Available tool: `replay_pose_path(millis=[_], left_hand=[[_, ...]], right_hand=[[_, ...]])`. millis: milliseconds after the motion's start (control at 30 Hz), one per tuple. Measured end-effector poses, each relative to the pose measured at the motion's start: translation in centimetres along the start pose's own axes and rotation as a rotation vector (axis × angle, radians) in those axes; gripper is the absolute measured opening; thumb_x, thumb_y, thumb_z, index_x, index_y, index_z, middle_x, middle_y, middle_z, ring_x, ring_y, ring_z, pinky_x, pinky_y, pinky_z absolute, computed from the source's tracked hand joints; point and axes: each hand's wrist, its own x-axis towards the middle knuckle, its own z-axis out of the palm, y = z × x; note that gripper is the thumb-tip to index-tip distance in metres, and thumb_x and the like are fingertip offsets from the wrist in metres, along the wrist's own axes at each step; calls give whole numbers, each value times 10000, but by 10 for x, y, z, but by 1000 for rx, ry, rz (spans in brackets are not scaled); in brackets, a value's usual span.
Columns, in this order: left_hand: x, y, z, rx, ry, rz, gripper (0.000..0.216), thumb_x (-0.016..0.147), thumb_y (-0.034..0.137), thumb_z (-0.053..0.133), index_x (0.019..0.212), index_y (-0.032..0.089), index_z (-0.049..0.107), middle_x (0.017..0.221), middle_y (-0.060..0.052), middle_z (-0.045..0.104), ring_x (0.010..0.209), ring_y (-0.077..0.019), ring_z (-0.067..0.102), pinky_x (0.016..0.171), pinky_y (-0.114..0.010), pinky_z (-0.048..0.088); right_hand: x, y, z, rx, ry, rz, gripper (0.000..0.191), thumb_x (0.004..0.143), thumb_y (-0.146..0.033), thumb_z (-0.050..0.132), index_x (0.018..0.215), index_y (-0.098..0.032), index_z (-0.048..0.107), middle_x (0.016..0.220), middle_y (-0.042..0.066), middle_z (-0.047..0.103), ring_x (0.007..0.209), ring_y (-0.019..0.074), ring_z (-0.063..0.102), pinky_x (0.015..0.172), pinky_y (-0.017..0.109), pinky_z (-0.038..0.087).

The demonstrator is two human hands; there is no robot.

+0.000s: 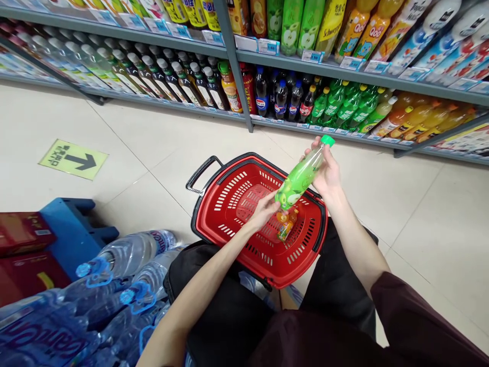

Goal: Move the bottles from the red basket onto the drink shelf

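Observation:
A green-labelled drink bottle (301, 177) with a bright green cap is held tilted above a red shopping basket (214, 214). Around the bottle's upper part, just under the cap, my right hand (327, 171) is closed. My left hand (265, 210) grips the bottle's base from the left. Apple pictures show on its label. Inside the basket lies an orange drink bottle (284, 232), partly hidden behind my left hand and the held bottle. The basket sits between my knees, its black handle (201, 176) sticking out at the upper left.
Shelves (344, 76) of bottled drinks run along the top. Large water bottles (130, 255) stand at the lower left, near a blue pallet (76, 234) with red boxes (26, 250). A yellow arrow sign (73, 159) is stuck on the tiled floor.

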Motion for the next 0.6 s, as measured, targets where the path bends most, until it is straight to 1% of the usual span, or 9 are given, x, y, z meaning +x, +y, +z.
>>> replay_pose_path(millis=[100,200,267,333,467,600], left_hand=[[-5,-2,4,-108,-122,-79,703,846,627,741,1353,157,618,980,-111,789,600,-179,706,677,-346,557],[-7,-5,11,-157,-200,-159,726,882,734,610,1269,122,660,979,-152,792,547,-195,688,646,-365,541],[-6,-6,14,-172,-212,-197,763,889,785,537,1186,100,692,1003,-178,789,539,-195,676,654,-380,541],[-5,-6,15,-169,-213,-215,777,884,805,517,1146,98,703,1003,-180,789,539,-194,670,667,-387,541],[-2,-7,14,-156,-206,-220,754,878,792,546,1156,109,701,989,-164,788,557,-194,677,687,-385,534],[-1,-6,14,-157,-205,-222,747,877,789,552,1146,108,699,983,-159,788,568,-194,685,681,-370,524]], right_hand=[[-2,-3,1,-14,-27,-36,491,939,-694,551,1209,-311,698,1142,35,752,995,235,721,901,466,604],[-1,-4,1,-54,-83,-61,543,961,-723,486,1237,-300,685,1129,45,756,977,235,720,887,476,608],[-1,-4,1,-70,-114,-57,577,961,-736,469,1276,-295,668,1161,54,750,962,228,722,881,467,613],[0,-4,0,-76,-124,-45,606,964,-745,449,1310,-291,652,1200,60,742,955,219,729,883,452,620],[0,-3,-2,-82,-137,-33,646,975,-757,396,1355,-286,621,1264,61,727,972,206,739,890,423,630],[0,0,-4,-86,-143,-42,645,973,-753,420,1372,-282,607,1299,67,716,1001,212,734,885,421,636]])
